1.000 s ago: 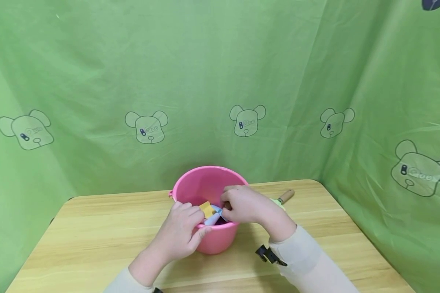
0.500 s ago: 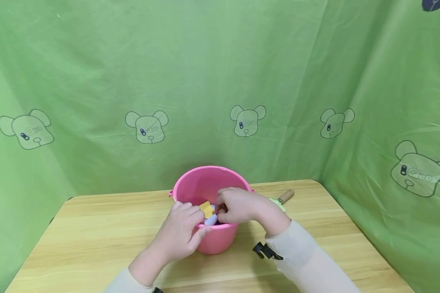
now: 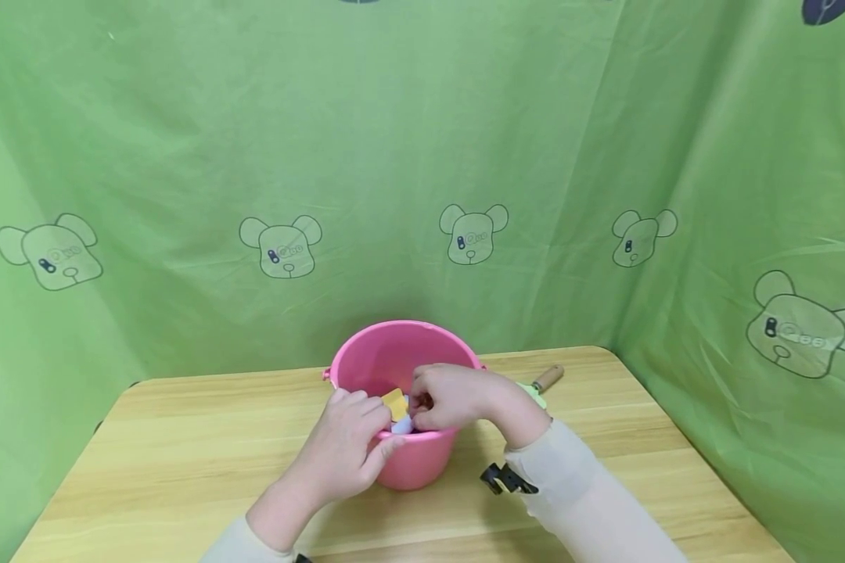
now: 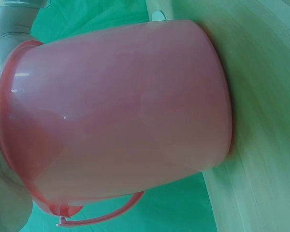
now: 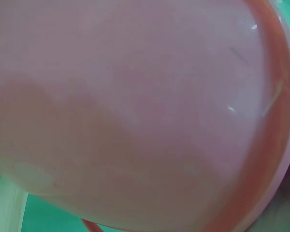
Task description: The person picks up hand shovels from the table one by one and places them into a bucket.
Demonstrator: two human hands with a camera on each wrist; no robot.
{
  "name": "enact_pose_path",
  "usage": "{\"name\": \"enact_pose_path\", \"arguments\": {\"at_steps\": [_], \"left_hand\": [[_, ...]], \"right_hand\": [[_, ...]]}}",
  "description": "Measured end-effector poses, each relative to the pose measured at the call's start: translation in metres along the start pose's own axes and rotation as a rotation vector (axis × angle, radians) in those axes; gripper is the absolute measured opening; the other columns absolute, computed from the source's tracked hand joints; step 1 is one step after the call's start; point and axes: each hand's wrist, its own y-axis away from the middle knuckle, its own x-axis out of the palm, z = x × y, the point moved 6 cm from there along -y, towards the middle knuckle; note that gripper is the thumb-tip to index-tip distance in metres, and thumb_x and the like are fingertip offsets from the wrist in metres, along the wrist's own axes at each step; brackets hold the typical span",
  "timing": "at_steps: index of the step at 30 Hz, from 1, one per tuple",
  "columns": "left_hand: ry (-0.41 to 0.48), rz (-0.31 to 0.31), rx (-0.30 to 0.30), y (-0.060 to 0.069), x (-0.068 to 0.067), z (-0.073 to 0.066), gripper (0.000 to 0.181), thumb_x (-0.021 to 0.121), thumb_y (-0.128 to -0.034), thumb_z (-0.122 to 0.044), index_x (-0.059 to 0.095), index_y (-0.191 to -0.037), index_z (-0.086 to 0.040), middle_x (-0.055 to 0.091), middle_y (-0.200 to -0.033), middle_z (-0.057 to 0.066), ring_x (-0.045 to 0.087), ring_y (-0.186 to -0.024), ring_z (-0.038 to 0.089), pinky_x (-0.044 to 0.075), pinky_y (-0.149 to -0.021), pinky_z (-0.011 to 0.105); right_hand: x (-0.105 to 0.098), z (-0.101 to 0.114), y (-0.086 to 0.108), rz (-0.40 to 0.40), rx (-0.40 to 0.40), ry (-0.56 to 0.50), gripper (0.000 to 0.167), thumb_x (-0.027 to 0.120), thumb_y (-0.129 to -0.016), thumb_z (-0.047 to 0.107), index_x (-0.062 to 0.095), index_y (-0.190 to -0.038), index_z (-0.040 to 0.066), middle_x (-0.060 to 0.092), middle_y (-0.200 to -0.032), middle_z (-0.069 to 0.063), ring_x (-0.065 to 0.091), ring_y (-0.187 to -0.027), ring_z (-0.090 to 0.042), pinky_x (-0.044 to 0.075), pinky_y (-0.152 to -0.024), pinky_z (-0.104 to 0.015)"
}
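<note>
A pink bucket (image 3: 415,463) stands on the table, its mouth facing up. My left hand (image 3: 341,450) grips the near left rim, fingers over the edge and thumb outside. Over the right side of the rim, my right hand (image 3: 454,397) reaches in with bent fingers; the bucket and the hand itself hide the fingertips, so I cannot tell whether they pinch anything. Beside them inside lie a yellow piece (image 3: 396,403) and a pale blue piece (image 3: 402,426), both partly covered. The bucket wall (image 5: 135,96) fills most of the right wrist view.
Behind my right wrist lies a tool with a wooden handle (image 3: 549,378) and a light green part (image 3: 535,393), partly hidden. The bucket's handle (image 4: 108,216) hangs down in the left wrist view. A green curtain (image 3: 380,156) surrounds the wooden table (image 3: 204,438).
Inside the bucket, my right hand has moved left and covers more of the blue pieces. My left hand keeps its grip on the rim.
</note>
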Motion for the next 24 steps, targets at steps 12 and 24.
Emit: {"name": "enact_pose_path", "arguments": {"at_steps": [12,24], "left_hand": [[0.004,0.012,-0.014,0.001,0.001,0.0,0.03,0.053,-0.0999,-0.04,0.05,-0.077,-0.022,0.043,-0.072,-0.012,0.038,-0.069,0.008,0.029,-0.072,0.03],[0.004,-0.013,0.006,0.0,0.0,-0.001,0.03,0.052,-0.1002,-0.039,0.05,-0.076,-0.021,0.041,-0.072,-0.012,0.037,-0.068,0.009,0.029,-0.072,0.03]], "right_hand": [[0.007,0.003,-0.004,0.065,0.029,-0.026,0.008,0.067,-0.083,0.015,0.068,-0.079,0.021,0.056,-0.084,0.007,0.052,-0.075,-0.008,0.046,-0.07,-0.026],[0.011,0.005,-0.007,0.085,0.009,-0.05,0.012,0.065,-0.085,0.012,0.07,-0.081,0.022,0.057,-0.084,0.009,0.053,-0.074,-0.006,0.046,-0.069,-0.026]]}}
